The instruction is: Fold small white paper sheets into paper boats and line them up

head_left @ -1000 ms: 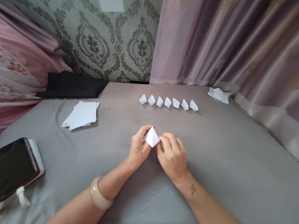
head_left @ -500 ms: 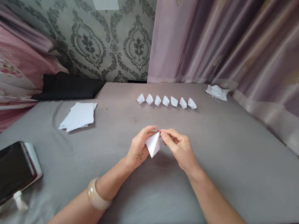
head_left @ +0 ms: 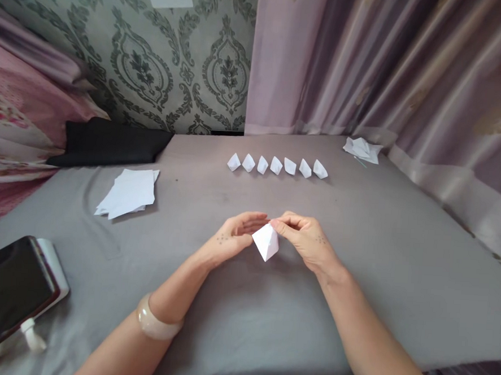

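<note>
A white folded paper piece (head_left: 266, 243), faceted like a small pointed diamond, hangs above the grey cloth between my hands. My right hand (head_left: 304, 236) pinches its top tip between thumb and fingers. On the other side my left hand (head_left: 234, 236) has its fingers stretched out behind the paper, with the thumb close to the left corner. Whether the left fingertips touch the paper is hidden. Farther back, a row of several similar white folded paper pieces (head_left: 276, 165) stands on the cloth.
A stack of white paper sheets (head_left: 129, 191) lies at left, with a black cloth (head_left: 113, 142) behind it. A dark-screened device (head_left: 13, 289) with a white plug sits at near left. Crumpled white papers (head_left: 363, 149) lie at the far right by the curtain (head_left: 326, 62).
The folded paper piece has turned and shifted slightly right. My left hand has loosened around it, its fingers straightening, while my right hand keeps the tip. The view has shifted a little.
</note>
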The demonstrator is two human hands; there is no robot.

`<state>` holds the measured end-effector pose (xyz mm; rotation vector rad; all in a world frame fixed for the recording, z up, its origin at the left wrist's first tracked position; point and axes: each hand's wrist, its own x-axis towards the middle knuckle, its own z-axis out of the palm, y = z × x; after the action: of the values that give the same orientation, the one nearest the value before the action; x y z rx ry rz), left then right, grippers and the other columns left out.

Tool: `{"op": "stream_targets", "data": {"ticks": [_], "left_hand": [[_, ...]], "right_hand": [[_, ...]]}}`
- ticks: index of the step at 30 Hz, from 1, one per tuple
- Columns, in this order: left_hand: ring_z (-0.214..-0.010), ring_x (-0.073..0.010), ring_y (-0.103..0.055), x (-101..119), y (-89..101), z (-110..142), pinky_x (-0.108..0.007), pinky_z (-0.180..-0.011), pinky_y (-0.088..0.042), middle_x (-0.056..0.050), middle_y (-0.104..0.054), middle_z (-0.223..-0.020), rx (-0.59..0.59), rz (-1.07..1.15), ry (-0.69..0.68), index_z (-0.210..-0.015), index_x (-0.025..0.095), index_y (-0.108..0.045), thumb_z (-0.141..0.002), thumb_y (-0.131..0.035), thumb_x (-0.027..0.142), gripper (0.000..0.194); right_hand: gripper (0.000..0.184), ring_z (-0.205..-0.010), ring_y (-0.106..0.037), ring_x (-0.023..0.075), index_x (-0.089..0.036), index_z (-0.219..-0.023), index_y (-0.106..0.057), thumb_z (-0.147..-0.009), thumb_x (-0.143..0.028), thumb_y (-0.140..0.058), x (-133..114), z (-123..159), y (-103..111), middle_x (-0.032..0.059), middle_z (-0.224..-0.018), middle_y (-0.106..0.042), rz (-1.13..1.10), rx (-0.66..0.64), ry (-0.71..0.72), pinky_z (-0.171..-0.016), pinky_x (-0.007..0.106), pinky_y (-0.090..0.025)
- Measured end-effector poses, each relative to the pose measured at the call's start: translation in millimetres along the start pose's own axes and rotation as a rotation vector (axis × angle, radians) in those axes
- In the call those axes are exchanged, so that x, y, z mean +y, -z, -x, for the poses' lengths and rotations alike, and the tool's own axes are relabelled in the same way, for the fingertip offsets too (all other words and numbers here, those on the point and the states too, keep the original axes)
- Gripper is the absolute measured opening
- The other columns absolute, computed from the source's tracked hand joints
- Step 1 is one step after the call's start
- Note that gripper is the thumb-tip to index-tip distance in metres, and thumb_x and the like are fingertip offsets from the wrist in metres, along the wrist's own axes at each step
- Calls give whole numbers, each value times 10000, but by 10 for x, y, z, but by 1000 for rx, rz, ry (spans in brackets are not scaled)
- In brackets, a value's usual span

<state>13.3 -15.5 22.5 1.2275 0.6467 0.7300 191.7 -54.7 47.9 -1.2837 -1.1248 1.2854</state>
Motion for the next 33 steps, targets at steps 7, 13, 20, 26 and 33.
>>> {"op": "stream_targets", "data": {"ticks": [7,13,20,26,33], "left_hand": [[-776,-168,-626,66,-23,39,-268,-732,-438,-77,-716,-857,-17,-19,159,-980,124,-724,-806,-642,390,328],[-709,-141,-608,31,-37,14,-251,-687,-444,-61,-713,-792,82,51,194,-870,148,-752,-751,-703,400,282],[-717,-141,-603,26,-26,-19,-246,-674,-442,-63,-703,-780,225,65,100,-837,142,-743,-738,-720,368,248],[-704,-147,-608,25,-41,-14,-257,-676,-449,-68,-710,-773,250,42,124,-796,137,-744,-717,-731,364,241],[-700,-164,-628,-13,13,-18,-280,-668,-496,-73,-693,-748,204,108,224,-765,116,-724,-704,-736,399,291]], "right_hand": [[183,-678,-501,97,-183,-632,-691,-725,-340,-701,11,9,-14,-37,-683,-525,71,-43,-32,-690,254,-380],[255,-775,-586,138,-200,-829,-727,-770,-438,-659,64,-21,-21,14,-815,-672,28,-10,-77,-725,275,-435],[346,-916,-633,180,-208,-1012,-716,-765,-446,-672,50,-3,-29,52,-950,-721,38,-136,-147,-795,298,-480],[345,-841,-649,175,-172,-917,-732,-728,-457,-695,83,-6,-27,64,-889,-722,41,-106,-197,-726,287,-507],[299,-620,-602,107,-150,-770,-723,-679,-434,-741,154,-47,-16,21,-671,-677,36,-81,-243,-576,226,-477]]}}
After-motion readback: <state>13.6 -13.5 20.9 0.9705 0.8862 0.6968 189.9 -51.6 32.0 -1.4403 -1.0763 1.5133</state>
